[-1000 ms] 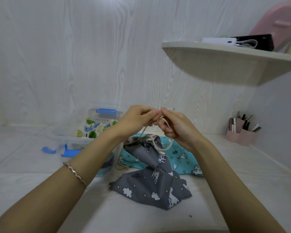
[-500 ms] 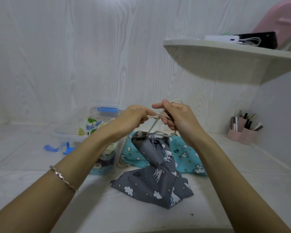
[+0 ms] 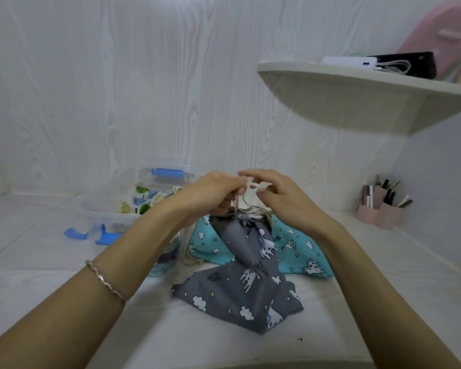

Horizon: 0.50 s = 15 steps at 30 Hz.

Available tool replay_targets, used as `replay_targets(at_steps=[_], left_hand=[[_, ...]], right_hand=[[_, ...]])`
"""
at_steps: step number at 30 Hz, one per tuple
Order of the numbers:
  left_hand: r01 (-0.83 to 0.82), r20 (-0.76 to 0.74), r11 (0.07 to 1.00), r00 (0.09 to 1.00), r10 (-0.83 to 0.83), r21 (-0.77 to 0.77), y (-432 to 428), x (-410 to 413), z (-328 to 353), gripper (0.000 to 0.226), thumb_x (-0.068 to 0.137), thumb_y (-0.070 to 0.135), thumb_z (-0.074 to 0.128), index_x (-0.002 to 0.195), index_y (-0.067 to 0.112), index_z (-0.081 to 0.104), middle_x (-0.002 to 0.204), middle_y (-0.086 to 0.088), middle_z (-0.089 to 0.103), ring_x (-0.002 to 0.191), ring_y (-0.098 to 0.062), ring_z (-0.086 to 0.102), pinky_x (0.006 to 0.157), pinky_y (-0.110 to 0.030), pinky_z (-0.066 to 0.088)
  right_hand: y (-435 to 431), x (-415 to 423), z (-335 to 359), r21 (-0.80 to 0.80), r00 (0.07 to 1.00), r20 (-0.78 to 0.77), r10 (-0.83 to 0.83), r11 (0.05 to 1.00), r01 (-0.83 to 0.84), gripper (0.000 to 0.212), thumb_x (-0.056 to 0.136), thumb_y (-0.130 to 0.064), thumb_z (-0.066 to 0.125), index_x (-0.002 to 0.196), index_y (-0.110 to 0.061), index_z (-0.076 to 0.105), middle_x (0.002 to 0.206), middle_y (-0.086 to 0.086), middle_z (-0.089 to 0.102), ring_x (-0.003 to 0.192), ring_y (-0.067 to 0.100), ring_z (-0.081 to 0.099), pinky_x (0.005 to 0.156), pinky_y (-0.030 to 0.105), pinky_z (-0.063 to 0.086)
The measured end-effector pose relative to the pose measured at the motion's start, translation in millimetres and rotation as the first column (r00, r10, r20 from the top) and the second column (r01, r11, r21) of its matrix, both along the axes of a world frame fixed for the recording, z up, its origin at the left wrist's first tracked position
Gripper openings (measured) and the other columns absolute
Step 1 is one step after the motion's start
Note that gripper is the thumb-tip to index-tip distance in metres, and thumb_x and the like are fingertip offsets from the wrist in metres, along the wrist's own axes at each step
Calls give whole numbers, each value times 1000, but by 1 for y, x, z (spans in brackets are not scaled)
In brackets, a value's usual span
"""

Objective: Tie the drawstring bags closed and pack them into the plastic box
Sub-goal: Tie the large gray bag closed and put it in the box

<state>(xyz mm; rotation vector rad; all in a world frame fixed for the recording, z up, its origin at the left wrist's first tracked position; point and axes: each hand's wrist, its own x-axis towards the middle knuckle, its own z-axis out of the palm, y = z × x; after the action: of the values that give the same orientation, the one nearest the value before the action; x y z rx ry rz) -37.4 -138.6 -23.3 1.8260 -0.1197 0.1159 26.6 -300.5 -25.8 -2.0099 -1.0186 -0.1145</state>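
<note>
A grey drawstring bag printed with clouds and unicorns hangs by its gathered neck over the white surface, its bottom resting there. My left hand and my right hand meet just above the neck, each pinching the beige drawstring, which loops between my fingers. Behind the grey bag lies a turquoise bag with the same print. To the left stands the clear plastic box with blue clips, holding a leaf-patterned bag.
The box's lid with a blue latch leans behind the box. A pink holder with pens sits at the right by the wall. A shelf juts out overhead on the right, carrying a power bank and dark device.
My hands have dropped a little closer to the bag's neck and come together, working the cord loop. The bag stays hanging in the same spot.
</note>
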Motion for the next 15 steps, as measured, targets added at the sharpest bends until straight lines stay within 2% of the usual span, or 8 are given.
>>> replay_targets(at_steps=[2,5,7,9,11,13,15], left_hand=[[69,-64,994,996,-64,80,-2,-6,3,38,99,32,47,64,19,50,51,10,24,46,-9,19,46,-21,15],[54,-45,990,998,-48,127,-3,-10,7,40,99,33,48,61,20,54,48,12,29,44,-7,21,44,-19,17],[-20,15,992,1000,18,128,0,-9,9,40,99,33,47,62,20,53,46,14,32,43,-6,24,43,-18,19],[-83,57,990,995,78,112,3,-7,10,37,99,34,47,65,19,52,45,15,33,41,-4,25,42,-16,21],[-119,85,987,990,110,108,4,-5,9,37,99,34,47,66,18,52,45,15,33,41,-4,25,42,-17,22],[-125,102,985,988,113,122,1,-5,8,38,99,35,47,64,20,53,46,15,35,42,-5,27,44,-18,24],[-123,111,979,988,106,165,-3,-6,7,43,98,35,48,58,24,57,49,9,36,45,-9,30,47,-21,25]], right_hand=[[5,1,-2,16,999,9,31,999,-31,51,87,13,41,96,-28,68,88,-7,60,71,-5,49,69,11,36],[-1,6,0,76,975,-189,113,992,-100,37,90,6,45,79,-16,73,61,-1,51,54,6,38,53,22,28],[-5,8,-2,95,925,-331,188,982,-166,40,91,7,44,67,-17,68,61,1,56,53,9,39,50,19,30],[-6,7,-5,136,853,-442,278,960,-243,41,89,11,41,63,-15,60,70,5,66,53,12,42,49,17,33],[-7,6,-7,168,805,-484,344,939,-300,36,93,8,43,73,-14,63,68,7,63,50,10,40,46,18,27],[-8,4,-7,141,812,-461,357,933,-331,20,98,-2,47,102,-14,63,59,5,52,47,8,38,48,23,20],[-8,3,-8,138,839,-425,340,940,-311,32,98,-12,53,128,-21,52,57,3,51,45,8,37,47,20,22]])
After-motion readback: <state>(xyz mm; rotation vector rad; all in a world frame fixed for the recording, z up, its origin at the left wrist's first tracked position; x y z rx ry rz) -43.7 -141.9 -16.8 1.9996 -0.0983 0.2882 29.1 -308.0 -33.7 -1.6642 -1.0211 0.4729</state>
